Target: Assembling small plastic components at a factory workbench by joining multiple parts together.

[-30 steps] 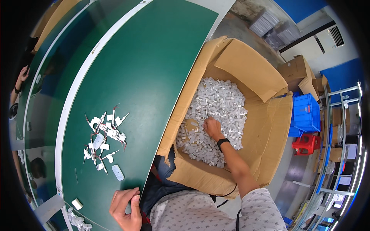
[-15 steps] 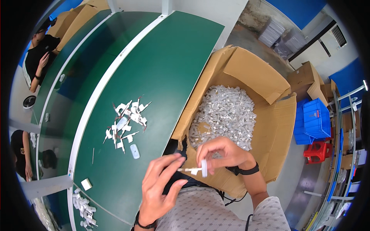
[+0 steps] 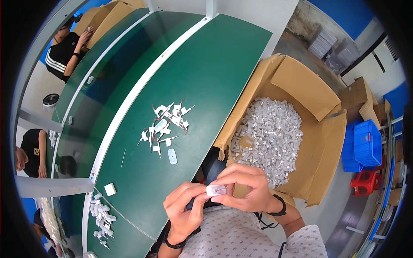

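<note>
Just in front of my body, a small white plastic casing (image 3: 215, 190) with a thin wire or lead showing at its side is pinched between both hands. The thumb and fingertips of my left hand (image 3: 186, 207) grip its left end. My right hand (image 3: 248, 185) closes on the other end, thumb below and fingers above. What sits inside the casing is too small to make out. On the green table beyond lies a loose pile of white wired parts (image 3: 176, 112), with a pale blue-white oval cover (image 3: 172, 156) next to it.
A large open cardboard box (image 3: 320, 159) heaped with small white parts (image 3: 269, 137) stands right of the green table (image 3: 206, 81). A white block (image 3: 110, 189) and more white pieces (image 3: 102, 217) lie at the left. Blue crates (image 3: 367, 142) and a red stool (image 3: 365, 182) stand right. Co-workers (image 3: 64, 53) sit across.
My hands have come together: the thin wired part in my left fingers and the white casing in my right now meet. The view has shifted, moving the table and box rightward in the picture.
</note>
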`<state>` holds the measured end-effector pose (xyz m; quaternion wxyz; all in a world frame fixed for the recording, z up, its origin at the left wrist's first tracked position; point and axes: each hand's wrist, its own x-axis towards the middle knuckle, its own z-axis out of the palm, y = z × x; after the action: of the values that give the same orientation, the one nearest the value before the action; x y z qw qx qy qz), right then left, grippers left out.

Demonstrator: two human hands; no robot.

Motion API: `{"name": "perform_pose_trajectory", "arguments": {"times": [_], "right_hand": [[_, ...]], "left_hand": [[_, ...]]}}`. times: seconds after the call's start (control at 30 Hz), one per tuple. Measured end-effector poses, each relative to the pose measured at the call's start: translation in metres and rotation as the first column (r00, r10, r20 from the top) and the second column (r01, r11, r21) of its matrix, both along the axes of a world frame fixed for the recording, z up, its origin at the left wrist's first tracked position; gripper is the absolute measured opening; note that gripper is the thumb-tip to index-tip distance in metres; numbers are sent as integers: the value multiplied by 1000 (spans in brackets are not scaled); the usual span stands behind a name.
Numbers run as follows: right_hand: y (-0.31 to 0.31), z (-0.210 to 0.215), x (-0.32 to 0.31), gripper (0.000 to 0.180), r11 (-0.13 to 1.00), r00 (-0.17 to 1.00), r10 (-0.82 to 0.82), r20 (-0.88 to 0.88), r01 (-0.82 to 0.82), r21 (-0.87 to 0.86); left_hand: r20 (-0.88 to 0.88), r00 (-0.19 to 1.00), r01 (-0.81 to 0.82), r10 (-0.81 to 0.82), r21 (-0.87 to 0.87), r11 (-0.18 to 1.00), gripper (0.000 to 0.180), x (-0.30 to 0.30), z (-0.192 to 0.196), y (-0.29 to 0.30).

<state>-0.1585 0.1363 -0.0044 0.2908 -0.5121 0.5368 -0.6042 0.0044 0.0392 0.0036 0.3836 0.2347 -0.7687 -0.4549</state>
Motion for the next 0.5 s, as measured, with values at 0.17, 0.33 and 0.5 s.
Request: {"name": "perform_pose_trajectory", "arguments": {"times": [0.17,0.33,0.5], "right_hand": [[-4,5,3,30,997,992,-46,-118,39,-64],[-3,5,3,28,992,986,-57,-159,38,-122],[-2,4,4,27,992,980,-71,-188,49,-119]], "left_hand": [[-60,998,-32,23,-147,989,8,-1,-11,0],[-109,994,-39,20,-183,982,11,1,-17,0],[-126,991,-82,53,-243,967,13,0,-21,3]]}}
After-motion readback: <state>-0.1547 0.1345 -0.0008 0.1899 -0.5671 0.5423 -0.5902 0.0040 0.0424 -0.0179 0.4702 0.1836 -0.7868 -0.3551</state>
